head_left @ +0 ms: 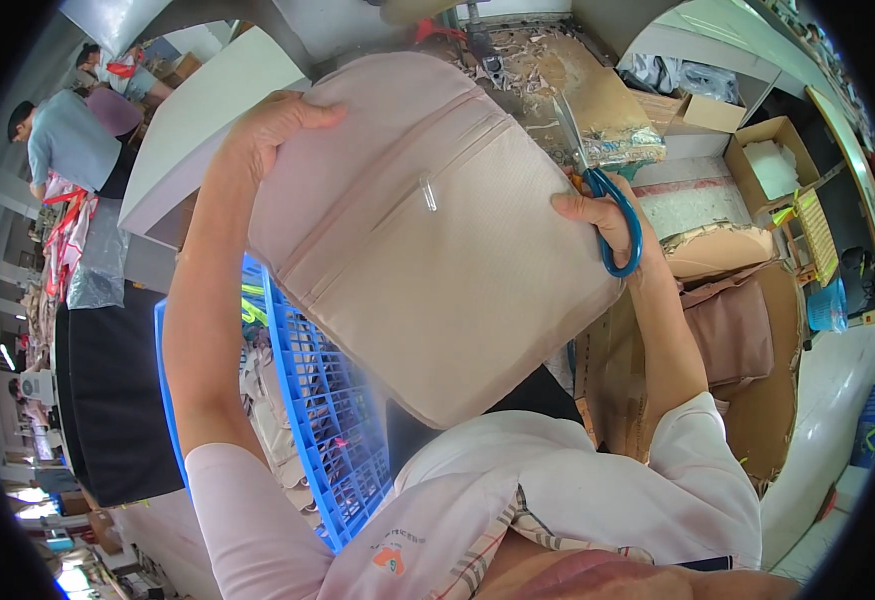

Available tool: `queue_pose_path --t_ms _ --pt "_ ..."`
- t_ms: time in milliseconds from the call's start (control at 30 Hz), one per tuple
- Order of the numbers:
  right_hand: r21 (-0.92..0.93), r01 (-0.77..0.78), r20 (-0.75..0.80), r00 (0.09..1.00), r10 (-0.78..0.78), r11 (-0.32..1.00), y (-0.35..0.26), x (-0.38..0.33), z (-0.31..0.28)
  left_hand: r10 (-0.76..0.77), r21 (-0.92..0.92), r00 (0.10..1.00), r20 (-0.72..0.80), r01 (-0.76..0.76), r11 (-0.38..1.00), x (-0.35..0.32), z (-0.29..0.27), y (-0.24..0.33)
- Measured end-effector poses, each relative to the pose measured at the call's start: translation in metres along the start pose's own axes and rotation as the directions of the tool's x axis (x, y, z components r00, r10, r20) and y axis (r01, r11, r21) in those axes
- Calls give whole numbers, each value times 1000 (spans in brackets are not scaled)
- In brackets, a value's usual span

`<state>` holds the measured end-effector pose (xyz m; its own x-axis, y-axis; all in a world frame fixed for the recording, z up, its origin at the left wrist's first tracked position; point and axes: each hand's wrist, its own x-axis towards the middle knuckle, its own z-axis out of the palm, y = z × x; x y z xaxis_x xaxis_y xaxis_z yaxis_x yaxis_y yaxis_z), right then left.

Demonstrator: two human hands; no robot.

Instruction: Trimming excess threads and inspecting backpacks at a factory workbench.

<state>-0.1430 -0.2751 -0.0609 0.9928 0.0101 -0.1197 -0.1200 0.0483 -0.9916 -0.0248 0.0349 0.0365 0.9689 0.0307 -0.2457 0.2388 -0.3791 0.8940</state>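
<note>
The panel (448, 300) is hanging in the air in front of the person's chest, tilted, with both hands holding it. It is showing a soft, pinkish-beige cloth face with rounded corners and a thick, slightly wavy edge. Straight raised bands are running slantwise across its upper part, and a small, glossy, clear strip (429, 193) is lying on the cloth just below them.

The left hand (273, 125) is pinching the panel at its upper left edge, the thumb lying flat over the face while the fingers are mostly going out of sight behind. The right hand (610, 220) is gripping the right edge, its thumb pressing on the cloth; how its fingers are closing behind, I cannot tell. That same hand is also carrying the scissors (596, 180), whose smooth blue loops are sitting around it and whose slim metal blades are pointing away from the person.

Below the panel, a blue lattice basket (323, 420) of hard plastic is holding crumpled beige pieces (263, 400). On the right, a torn-edged cardboard box (773, 420) is holding a smooth brownish-pink piece (733, 335). Beyond the panel, a worn, rough-topped bench (598, 85) is bearing scattered scraps (528, 65).
</note>
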Motion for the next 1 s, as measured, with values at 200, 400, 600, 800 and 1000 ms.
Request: queue_pose_path --t_ms 200,400,600,800,1000 --pt "12 39 25 999 -39 999 6 10 -14 -2 11 995 98 1 1000 5 10 10" --pt "51 -22 -5 1000 22 998 2 8 -16 -54 50 978 203 45 998 19 9 0" --pt "-52 45 14 999 -44 998 -1 16 -20 -93 -60 966 242 110 992 19 2 -19" --pt "-146 28 135 991 -8 989 -22 39 -18 -77 -103 978 195 99 990 17 -8 -20" --pt "-189 46 99 995 -27 981 -32 41 -14 -53 -134 992 112 68 989 15 -5 -17"
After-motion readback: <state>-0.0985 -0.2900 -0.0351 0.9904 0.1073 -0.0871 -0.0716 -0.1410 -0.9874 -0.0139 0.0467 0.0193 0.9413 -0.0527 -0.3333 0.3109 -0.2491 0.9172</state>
